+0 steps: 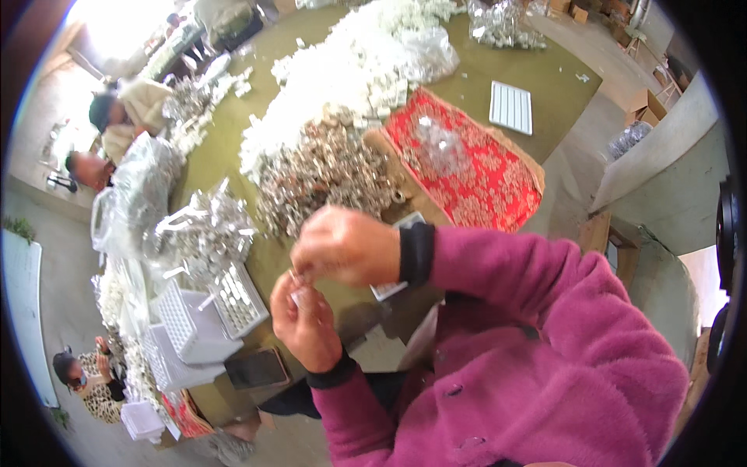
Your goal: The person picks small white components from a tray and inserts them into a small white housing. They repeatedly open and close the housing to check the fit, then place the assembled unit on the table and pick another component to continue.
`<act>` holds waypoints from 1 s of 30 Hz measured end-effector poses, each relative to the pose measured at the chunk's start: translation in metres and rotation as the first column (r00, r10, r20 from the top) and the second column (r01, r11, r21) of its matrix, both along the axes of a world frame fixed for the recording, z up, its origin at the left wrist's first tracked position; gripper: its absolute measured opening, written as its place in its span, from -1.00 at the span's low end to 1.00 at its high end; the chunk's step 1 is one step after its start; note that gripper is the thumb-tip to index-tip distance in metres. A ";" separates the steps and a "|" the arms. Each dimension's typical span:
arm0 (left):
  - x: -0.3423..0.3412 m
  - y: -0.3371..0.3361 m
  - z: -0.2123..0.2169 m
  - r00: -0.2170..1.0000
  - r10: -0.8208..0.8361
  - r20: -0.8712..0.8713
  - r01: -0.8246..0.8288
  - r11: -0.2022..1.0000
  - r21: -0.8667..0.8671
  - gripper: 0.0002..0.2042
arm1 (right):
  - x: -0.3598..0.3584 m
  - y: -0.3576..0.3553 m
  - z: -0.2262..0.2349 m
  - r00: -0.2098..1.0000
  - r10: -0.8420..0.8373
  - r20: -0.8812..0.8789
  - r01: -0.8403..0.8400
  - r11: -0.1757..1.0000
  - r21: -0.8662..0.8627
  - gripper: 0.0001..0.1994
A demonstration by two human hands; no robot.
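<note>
My right hand comes in from the right out of a magenta fleece sleeve. My left hand rises from below, just under it. The fingertips of both hands meet and pinch a small silvery piece; its exact shape is too small to tell. Both hands hover over the near edge of the olive-green table. Just beyond them lies a heap of small metallic parts.
A big pile of white pieces lies further back, and a red patterned cloth to the right carries a clear bag. White grid trays and a dark phone sit left of my hands. Other people work at the left side.
</note>
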State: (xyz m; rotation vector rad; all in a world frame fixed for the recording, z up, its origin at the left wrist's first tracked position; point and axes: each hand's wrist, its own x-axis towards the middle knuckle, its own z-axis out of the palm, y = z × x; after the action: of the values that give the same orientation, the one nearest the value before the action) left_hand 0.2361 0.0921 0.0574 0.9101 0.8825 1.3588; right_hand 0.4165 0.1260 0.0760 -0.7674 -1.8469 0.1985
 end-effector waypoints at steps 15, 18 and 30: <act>-0.008 -0.014 -0.007 0.966 0.047 -0.253 0.012 0.974 0.228 -0.74 | -0.003 -0.036 0.004 0.999 0.009 0.050 0.015 0.893 -0.450 -0.80; -0.004 -0.014 -0.004 0.888 0.164 -0.430 0.023 0.918 0.397 -0.82 | -0.004 -0.039 0.001 0.999 -0.008 0.052 0.033 0.861 -0.508 -0.84; 0.001 -0.032 -0.001 0.932 -0.059 -0.356 0.150 0.961 0.231 -0.87 | 0.014 -0.062 -0.004 0.995 0.001 -0.096 -0.055 0.827 -0.560 -0.84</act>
State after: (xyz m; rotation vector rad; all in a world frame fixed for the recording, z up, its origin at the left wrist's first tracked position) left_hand 0.2372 0.0598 0.0563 1.4103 0.9194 1.2557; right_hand 0.4308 0.0639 0.0715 -1.1120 -1.7200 0.8155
